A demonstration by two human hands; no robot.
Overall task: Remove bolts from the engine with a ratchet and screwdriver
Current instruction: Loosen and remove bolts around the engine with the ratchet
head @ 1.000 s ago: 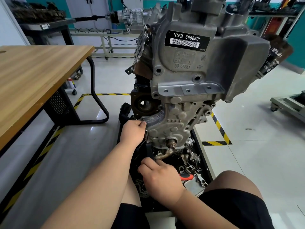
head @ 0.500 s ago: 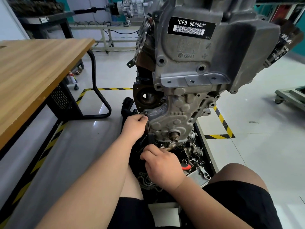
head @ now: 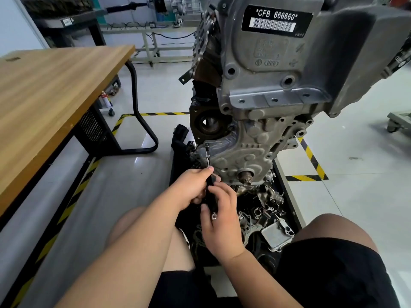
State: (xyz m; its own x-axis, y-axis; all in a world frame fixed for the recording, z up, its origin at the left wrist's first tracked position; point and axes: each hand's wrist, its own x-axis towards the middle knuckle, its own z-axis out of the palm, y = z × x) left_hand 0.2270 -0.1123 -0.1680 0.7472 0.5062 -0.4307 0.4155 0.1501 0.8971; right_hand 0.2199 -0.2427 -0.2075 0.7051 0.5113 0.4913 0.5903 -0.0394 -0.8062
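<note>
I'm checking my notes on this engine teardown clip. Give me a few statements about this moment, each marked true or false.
1. Both the left hand and the right hand hold the black tool. True.
2. The tool's tip touches the barcode label. False: it meets a bolt low on the engine.
3. The wooden table stands left of the engine. True.
4. Loose metal parts are piled on the table. False: they lie below the engine, by the person's knees.
</note>
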